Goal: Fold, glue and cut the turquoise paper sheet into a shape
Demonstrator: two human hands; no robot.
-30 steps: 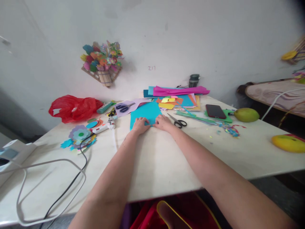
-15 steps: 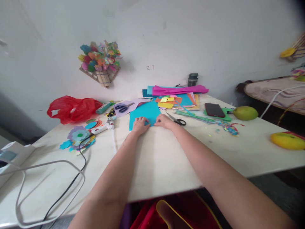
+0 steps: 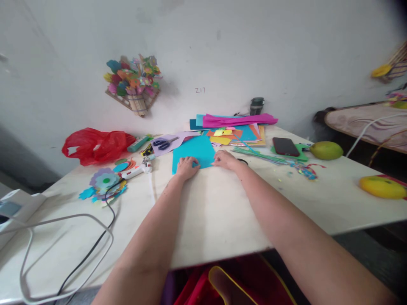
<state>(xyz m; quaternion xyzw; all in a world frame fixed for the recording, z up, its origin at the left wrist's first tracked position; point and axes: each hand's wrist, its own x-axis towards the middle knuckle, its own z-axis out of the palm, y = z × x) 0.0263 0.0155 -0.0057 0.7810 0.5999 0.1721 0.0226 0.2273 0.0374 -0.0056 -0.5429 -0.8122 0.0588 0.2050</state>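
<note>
A sheet of blue paper (image 3: 193, 148) lies on the table in front of me. My left hand (image 3: 187, 168) rests on its lower left part, fingers bent and closed down on the sheet with the thumb along the near edge. At the lower right corner, my right hand (image 3: 224, 160) pinches the near edge between thumb and fingers. Just beyond the right wrist, a black scissor handle (image 3: 243, 161) shows; the rest of those scissors is hidden. Behind the blue sheet on the left, dark blue-handled scissors (image 3: 163, 144) lie on a lilac sheet (image 3: 181, 142).
Left of the sheet are a glue gun (image 3: 136, 171), paper flowers (image 3: 106, 181), a red plastic bag (image 3: 98, 146) and looping cables (image 3: 111, 237). Stacked coloured papers (image 3: 240, 120) lie behind. To the right are green strips (image 3: 259, 156), a phone (image 3: 285, 146) and two mangoes (image 3: 326, 150).
My right hand has slid right along the paper's near edge to its corner, now covering most of the black scissors. My left hand has stayed in place.
</note>
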